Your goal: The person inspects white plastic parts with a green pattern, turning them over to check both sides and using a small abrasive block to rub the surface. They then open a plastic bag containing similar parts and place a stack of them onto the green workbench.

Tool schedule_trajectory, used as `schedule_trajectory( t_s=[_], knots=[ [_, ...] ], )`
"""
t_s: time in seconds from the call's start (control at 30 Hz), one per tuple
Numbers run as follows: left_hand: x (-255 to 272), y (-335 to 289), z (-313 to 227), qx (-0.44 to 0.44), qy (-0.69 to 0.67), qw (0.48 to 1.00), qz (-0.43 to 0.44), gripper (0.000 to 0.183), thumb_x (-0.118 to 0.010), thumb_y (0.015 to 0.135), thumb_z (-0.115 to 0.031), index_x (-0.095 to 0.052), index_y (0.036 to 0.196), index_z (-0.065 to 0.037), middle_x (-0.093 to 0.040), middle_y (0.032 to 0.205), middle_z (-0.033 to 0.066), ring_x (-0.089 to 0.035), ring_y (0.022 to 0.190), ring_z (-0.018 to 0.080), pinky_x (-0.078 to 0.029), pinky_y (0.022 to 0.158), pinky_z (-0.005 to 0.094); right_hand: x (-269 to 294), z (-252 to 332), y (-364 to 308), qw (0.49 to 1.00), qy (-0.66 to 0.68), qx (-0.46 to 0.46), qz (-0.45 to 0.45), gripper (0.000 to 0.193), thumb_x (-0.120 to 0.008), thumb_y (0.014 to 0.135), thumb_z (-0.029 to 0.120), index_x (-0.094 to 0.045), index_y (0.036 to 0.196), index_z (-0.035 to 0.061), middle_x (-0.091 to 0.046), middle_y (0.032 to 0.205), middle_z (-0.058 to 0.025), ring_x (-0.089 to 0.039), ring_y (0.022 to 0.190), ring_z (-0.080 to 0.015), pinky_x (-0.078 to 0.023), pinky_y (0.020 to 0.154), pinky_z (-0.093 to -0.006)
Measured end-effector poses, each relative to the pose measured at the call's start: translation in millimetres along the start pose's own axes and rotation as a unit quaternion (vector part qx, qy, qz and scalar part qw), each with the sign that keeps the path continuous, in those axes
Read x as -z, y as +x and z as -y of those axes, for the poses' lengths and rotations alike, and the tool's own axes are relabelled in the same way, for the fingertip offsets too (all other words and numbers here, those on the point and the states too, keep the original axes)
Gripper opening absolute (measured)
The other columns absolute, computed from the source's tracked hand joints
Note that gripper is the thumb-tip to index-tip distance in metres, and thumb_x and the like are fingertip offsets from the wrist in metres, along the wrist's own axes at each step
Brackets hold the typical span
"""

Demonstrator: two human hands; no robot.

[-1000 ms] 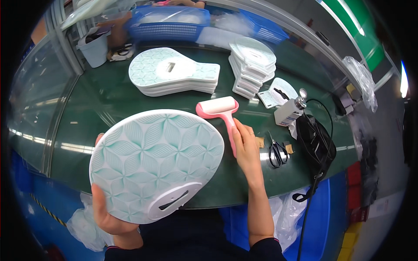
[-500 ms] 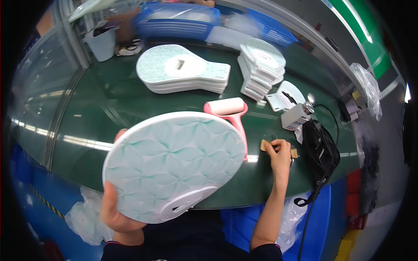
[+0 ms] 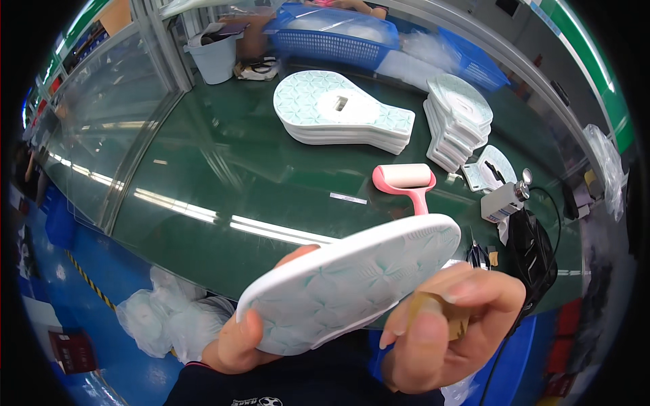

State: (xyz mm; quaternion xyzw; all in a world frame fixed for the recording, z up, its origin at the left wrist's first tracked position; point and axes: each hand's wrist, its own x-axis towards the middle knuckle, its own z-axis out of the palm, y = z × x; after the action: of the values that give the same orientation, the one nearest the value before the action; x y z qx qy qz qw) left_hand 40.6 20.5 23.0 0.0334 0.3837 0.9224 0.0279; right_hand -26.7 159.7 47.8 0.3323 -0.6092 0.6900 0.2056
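Observation:
My left hand (image 3: 237,344) grips the left end of a rounded plastic panel (image 3: 352,284) with a white rim and a pale green patterned face. The panel is tilted, so its edge faces away from me. Close to its right end, my right hand (image 3: 433,348) pinches a small tan, folded-looking piece (image 3: 458,319); its material is unclear. Beyond the panel lies a pink-handled roller (image 3: 406,176), its grip partly hidden. A dark-handled hand tool (image 3: 478,256) and another small tan piece (image 3: 493,258) lie on the green table behind my right hand.
Similar panels form a flat stack (image 3: 345,115) and a second stack (image 3: 460,115) at the back. To the right are a smaller patterned part (image 3: 493,169), a pump bottle (image 3: 502,201) and a black bag (image 3: 533,247). Blue baskets (image 3: 332,42) and a pale bin (image 3: 215,59) line the far edge.
My right hand has lifted the tan piece off the table and brought it beside the panel. The panel has tipped from face-on to nearly edge-on. The view has shifted left.

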Motion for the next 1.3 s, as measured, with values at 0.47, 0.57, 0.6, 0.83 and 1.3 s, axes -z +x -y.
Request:
schedule_trajectory(
  t_s=[0.47, 0.57, 0.6, 0.83, 1.3],
  knots=[
    [-2, -7, -2, 0.042, 0.024, 0.999, 0.012, 0.090, -0.054, 0.077, -0.054, -0.015, 0.135, 0.003, -0.027, 0.136, 0.0186, -0.027, 0.127, 0.0271, -0.019, 0.104, 0.0383, -10, 7, 4, 0.998, 0.030, -0.060, 0.016, 0.031, -0.068, 0.064, -0.006, -0.052, 0.088, 0.0046, -0.055, 0.073, -0.0070, -0.055, 0.061, -0.0112, -0.043, 0.057, -0.0210],
    [-4, -5, -3, 0.036, 0.026, 0.999, 0.011, 0.090, -0.054, 0.077, -0.054, -0.015, 0.135, 0.003, -0.026, 0.136, 0.0186, -0.027, 0.126, 0.0272, -0.020, 0.104, 0.0383, -9, 2, 2, 0.998, 0.033, -0.054, 0.003, 0.031, -0.068, 0.064, -0.006, -0.052, 0.088, 0.0046, -0.055, 0.072, -0.0068, -0.054, 0.061, -0.0105, -0.043, 0.056, -0.0204],
    [-4, -4, -2, 0.032, 0.025, 0.999, 0.012, 0.090, -0.053, 0.077, -0.054, -0.015, 0.135, 0.003, -0.026, 0.136, 0.0186, -0.027, 0.126, 0.0272, -0.020, 0.103, 0.0383, -8, 1, 1, 0.998, 0.038, -0.056, -0.002, 0.031, -0.068, 0.064, -0.006, -0.052, 0.088, 0.0046, -0.055, 0.072, -0.0067, -0.054, 0.060, -0.0103, -0.043, 0.056, -0.0202],
    [1, -7, -2, 0.050, 0.027, 0.998, 0.009, 0.088, -0.052, 0.077, -0.054, -0.018, 0.134, 0.004, -0.029, 0.134, 0.0182, -0.029, 0.125, 0.0266, -0.021, 0.102, 0.0379, -11, 2, 1, 0.998, 0.025, -0.051, 0.007, 0.030, -0.067, 0.063, -0.007, -0.052, 0.087, 0.0042, -0.054, 0.071, -0.0051, -0.052, 0.057, -0.0092, -0.041, 0.053, -0.0191],
    [1, -9, 6, -0.017, -0.033, 0.999, -0.004, 0.064, -0.056, 0.078, -0.043, -0.036, 0.123, -0.003, -0.047, 0.120, 0.0175, -0.047, 0.109, 0.0304, -0.038, 0.091, 0.0438, -11, -1, -1, 0.995, 0.069, -0.068, 0.011, 0.032, -0.067, 0.062, -0.009, -0.051, 0.086, 0.0042, -0.053, 0.072, -0.0049, -0.050, 0.056, -0.0078, -0.039, 0.052, -0.0179]
  ],
)
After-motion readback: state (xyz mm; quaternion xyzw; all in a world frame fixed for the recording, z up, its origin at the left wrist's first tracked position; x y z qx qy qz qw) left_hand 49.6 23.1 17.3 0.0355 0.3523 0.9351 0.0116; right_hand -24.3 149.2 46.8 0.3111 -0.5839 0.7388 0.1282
